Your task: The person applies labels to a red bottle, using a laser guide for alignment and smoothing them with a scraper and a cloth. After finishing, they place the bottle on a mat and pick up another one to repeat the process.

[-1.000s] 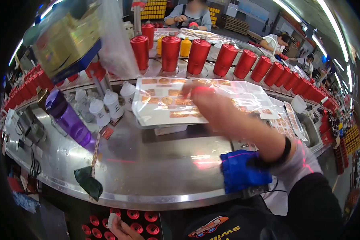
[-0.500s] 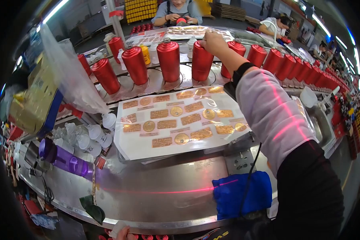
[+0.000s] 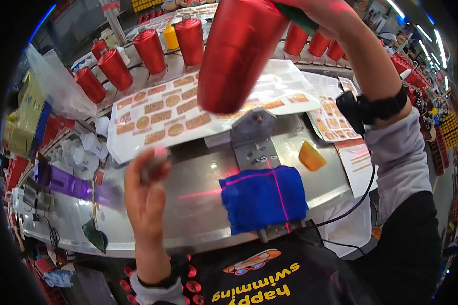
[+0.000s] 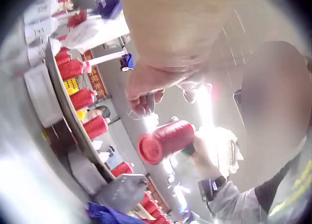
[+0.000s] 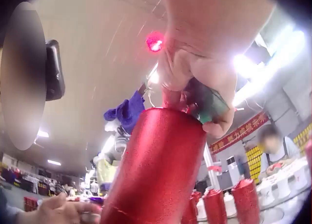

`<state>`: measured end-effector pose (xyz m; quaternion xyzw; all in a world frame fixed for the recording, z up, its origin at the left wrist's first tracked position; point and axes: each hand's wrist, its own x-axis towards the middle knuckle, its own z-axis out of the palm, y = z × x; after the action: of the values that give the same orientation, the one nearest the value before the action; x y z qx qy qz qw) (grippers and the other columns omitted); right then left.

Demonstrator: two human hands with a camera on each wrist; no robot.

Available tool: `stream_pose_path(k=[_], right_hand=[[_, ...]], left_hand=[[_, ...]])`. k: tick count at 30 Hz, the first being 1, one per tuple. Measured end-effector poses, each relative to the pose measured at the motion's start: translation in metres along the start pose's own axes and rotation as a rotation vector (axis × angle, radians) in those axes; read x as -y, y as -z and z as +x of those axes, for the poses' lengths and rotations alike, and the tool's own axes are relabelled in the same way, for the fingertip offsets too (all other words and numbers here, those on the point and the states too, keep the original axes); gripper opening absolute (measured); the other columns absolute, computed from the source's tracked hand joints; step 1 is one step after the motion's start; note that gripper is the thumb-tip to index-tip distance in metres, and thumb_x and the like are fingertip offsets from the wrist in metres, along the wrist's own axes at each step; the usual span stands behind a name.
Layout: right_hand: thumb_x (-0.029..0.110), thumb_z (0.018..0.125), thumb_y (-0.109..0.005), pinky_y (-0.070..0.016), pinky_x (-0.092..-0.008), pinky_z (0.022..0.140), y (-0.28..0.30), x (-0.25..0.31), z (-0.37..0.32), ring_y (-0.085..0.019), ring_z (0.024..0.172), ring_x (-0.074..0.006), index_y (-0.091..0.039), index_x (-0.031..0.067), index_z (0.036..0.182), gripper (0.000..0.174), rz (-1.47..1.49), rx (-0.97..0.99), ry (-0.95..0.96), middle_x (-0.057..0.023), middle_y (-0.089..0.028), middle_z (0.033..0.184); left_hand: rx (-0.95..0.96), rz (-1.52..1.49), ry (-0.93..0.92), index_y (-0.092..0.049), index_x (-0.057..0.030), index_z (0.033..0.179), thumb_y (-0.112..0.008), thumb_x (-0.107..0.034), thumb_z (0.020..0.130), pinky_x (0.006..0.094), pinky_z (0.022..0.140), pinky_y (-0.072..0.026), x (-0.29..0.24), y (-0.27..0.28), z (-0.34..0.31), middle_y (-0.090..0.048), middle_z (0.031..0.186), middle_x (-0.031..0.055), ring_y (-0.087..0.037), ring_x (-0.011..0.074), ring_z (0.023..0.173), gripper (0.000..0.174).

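My right hand (image 3: 333, 18) grips a glossy red bottle (image 3: 239, 56) near its top, tilted above the work table. A dark green piece (image 5: 212, 104) shows between the fingers and the bottle. In the left wrist view the bottle's round base (image 4: 150, 149) faces the left hand. My left hand (image 3: 145, 201) is raised over the table's near part, apart from the bottle; its bent fingers pinch a small greyish-white, film-like piece (image 3: 152, 168), blurred. Beneath the bottle lies a sheet of gold stickers (image 3: 160, 129). A metal bracket (image 3: 253, 132) and a blue cloth pad (image 3: 263, 201) stand in front.
Red bottles (image 3: 150, 53) line the conveyor behind the sheet. A yellow scraper (image 3: 310, 156) lies right of the bracket, near more sticker sheets (image 3: 333, 122). On the left are a purple drinking bottle (image 3: 68, 183), white squeeze bottles and a dark green leaf-shaped piece (image 3: 95, 236).
My right hand has reached to the conveyor, taken hold of a red bottle by its top and brought it toward me. My left hand has risen from below the table edge to above it.
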<state>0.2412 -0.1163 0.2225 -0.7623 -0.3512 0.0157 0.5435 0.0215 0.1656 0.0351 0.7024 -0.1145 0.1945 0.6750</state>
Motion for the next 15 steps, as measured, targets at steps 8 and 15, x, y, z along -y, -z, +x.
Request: stream_pose_path(k=[8, 15], right_hand=[[0.025, 0.098, -0.058, -0.0465, -0.0256, 0.086, -0.076, -0.101, -0.122, -0.056, 0.097, -0.0097, -0.064, 0.0047, 0.106, 0.023, 0.348, 0.170, -0.253, -0.0022, -0.062, 0.106], [0.025, 0.101, -0.053, -0.0481, -0.0240, 0.069, -0.090, -0.108, -0.173, -0.055, 0.084, -0.0070, -0.060, 0.0043, 0.122, 0.030, 0.305, -0.032, -0.446, -0.0025, -0.063, 0.097]], left_hand=[[0.337, -0.753, 0.522, -0.039, 0.0028, 0.140, -0.054, -0.051, 0.094, 0.0395, 0.087, -0.0571, 0.036, -0.119, 0.010, -0.061, 0.122, 0.0188, -0.067, 0.0263, 0.102, 0.072], [0.245, -0.637, 0.609, -0.047, 0.0012, 0.131, -0.052, -0.044, 0.098, 0.0338, 0.080, -0.0574, 0.022, -0.143, 0.010, -0.065, 0.111, 0.0146, -0.067, 0.0193, 0.094, 0.056]])
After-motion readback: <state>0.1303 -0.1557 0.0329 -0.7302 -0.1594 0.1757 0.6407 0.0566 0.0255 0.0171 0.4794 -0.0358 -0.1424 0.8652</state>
